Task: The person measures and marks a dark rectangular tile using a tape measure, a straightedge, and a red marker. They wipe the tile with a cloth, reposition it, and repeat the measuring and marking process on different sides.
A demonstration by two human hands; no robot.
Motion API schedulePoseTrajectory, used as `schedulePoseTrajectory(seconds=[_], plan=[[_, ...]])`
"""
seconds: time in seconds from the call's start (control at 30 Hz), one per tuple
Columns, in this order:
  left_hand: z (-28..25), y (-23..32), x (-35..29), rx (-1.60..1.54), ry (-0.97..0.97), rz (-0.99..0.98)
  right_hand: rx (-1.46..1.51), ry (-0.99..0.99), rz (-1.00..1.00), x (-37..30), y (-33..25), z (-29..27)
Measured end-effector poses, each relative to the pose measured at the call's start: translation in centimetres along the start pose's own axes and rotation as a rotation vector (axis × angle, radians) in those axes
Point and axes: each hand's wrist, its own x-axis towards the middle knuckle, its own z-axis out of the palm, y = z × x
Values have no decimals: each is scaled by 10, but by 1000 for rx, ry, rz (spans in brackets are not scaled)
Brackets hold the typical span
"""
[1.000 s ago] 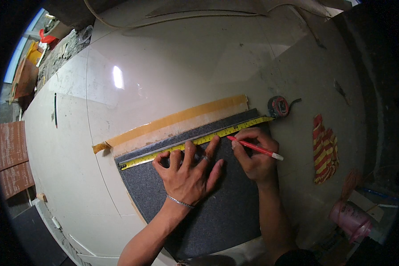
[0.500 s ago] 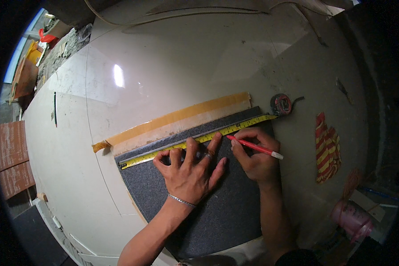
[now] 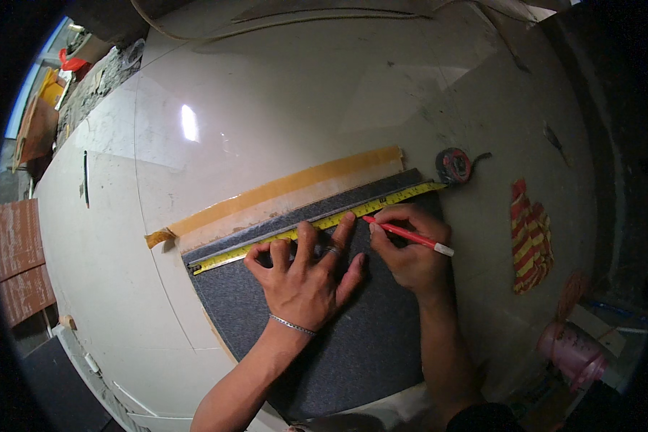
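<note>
A dark grey felt-like sheet (image 3: 353, 338) lies under my hands, with a strip of it folded or layered along its far edge. Across it runs the yellow blade of a tape measure (image 3: 266, 248), slanting up to the right to its black-and-red case (image 3: 453, 166). My left hand (image 3: 301, 270) presses down on the blade, fingers spread, forefinger reaching furthest right. Just right of that fingertip, my right hand (image 3: 414, 248) grips a red marker pen (image 3: 410, 235) with a white end. Its tip meets the sheet at the blade's near edge.
Beyond the sheet lies a strip of brown adhesive tape (image 3: 288, 180) with a curled end. To the right are a red-and-yellow striped glove (image 3: 531, 237) and a pink translucent container (image 3: 572, 353). A thin dark stick (image 3: 86, 180) rests on the pale surface at left.
The whole view has shifted slightly. My left hand stays on the tape blade, and the pen tip remains beside its forefinger.
</note>
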Motion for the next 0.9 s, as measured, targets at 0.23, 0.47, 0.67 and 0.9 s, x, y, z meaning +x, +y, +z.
schedulePoseTrajectory(seconds=[0.23,0.47,0.67,0.9], plan=[[3,-1,-4,-6,-33,-6,50,13,9,-1,3,0],[10,-2,-8,26,3,10,66,5,100,-2,4,1],[9,-2,-8,11,-54,-4,136,-29,116,-2,5,-1],[7,-2,-6,-5,-50,-11,115,-25,80,-2,7,-1]])
